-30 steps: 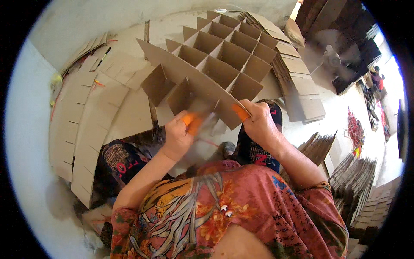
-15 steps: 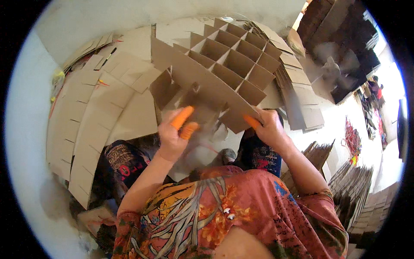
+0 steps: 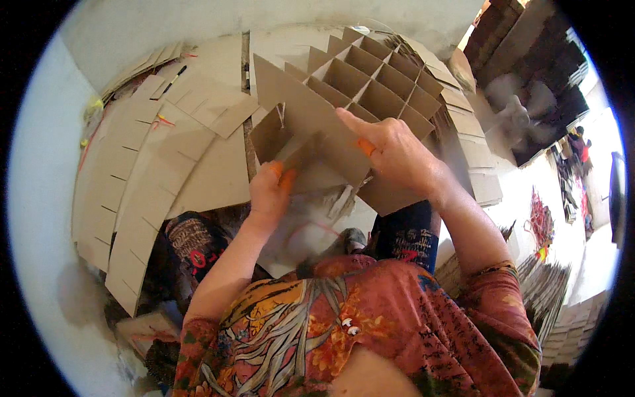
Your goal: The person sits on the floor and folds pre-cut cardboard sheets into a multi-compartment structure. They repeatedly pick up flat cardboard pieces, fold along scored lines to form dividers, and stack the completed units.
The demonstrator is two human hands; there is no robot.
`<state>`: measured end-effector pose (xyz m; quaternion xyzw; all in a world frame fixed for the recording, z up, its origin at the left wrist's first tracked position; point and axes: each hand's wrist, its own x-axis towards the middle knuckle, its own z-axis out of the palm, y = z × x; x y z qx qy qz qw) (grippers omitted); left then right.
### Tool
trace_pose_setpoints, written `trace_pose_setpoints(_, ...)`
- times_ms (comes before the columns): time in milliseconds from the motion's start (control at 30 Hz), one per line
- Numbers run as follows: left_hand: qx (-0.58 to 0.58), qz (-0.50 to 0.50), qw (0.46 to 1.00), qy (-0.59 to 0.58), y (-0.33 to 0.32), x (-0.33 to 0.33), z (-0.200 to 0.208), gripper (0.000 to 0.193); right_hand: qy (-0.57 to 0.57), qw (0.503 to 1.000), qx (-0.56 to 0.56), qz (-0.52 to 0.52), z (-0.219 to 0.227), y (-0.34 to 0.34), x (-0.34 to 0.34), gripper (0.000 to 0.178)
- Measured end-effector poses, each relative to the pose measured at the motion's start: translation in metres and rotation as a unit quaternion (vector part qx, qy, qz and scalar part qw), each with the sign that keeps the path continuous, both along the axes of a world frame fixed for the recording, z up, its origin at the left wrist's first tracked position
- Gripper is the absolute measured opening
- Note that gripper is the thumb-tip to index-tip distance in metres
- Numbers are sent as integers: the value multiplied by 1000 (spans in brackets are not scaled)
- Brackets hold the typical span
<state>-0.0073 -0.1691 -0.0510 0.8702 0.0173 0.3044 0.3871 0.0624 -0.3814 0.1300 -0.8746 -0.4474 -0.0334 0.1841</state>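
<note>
A brown cardboard divider grid [image 3: 301,109] with square cells stands tilted in front of me, its long near strip crossing from upper left to lower right. My right hand [image 3: 407,155] grips that strip near its right part, index finger stretched along the top edge and the thumb, in an orange finger cover, against the near face. Lower and to the left, my left hand [image 3: 268,195] is closed, orange covers on its fingertips, at a blurred cardboard strip [image 3: 303,153] on the near side of the grid. The strip's slots there are partly hidden.
Slotted cardboard strips [image 3: 142,212] lie fanned out at the left, with a black marker [image 3: 174,82] behind them. More stacked strips [image 3: 466,126] stand right of the grid. A fan [image 3: 519,112] is at the far right, red cords [image 3: 541,218] lower down.
My right hand has moved up and left along the near strip, its index finger now extended. The grid has shifted slightly right, and my left hand has come closer to the blurred strip.
</note>
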Motion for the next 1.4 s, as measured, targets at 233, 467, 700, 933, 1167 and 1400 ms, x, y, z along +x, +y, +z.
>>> trace_pose_setpoints(233, -49, -67, 996, 20, -4, 0, 6, 12, -40, 999, -32, 16, 4, 5, 9, 51)
trace_pose_setpoints(467, -65, -76, 993, 61, -4, 1, 1, 17, -15, 997, -77, 13, -32, 1, 11, 55)
trace_pose_setpoints(700, -18, -52, 987, -153, -5, -6, 29, 35, -5, 990, -137, -20, -38, 3, 10, 49)
trace_pose_setpoints(933, -163, -170, 970, -62, -17, -4, 28, 55, -180, 930, 96, -305, -75, -88, 71, 63)
trace_pose_setpoints(1167, -27, -420, 900, 111, -78, -20, 24, 72, 153, 959, 111, -211, -94, -28, 28, 92)
trace_pose_setpoints(1400, 19, -387, 913, 125, -74, -22, 9, 52, 301, 905, 205, -219, -54, -80, 43, 40)
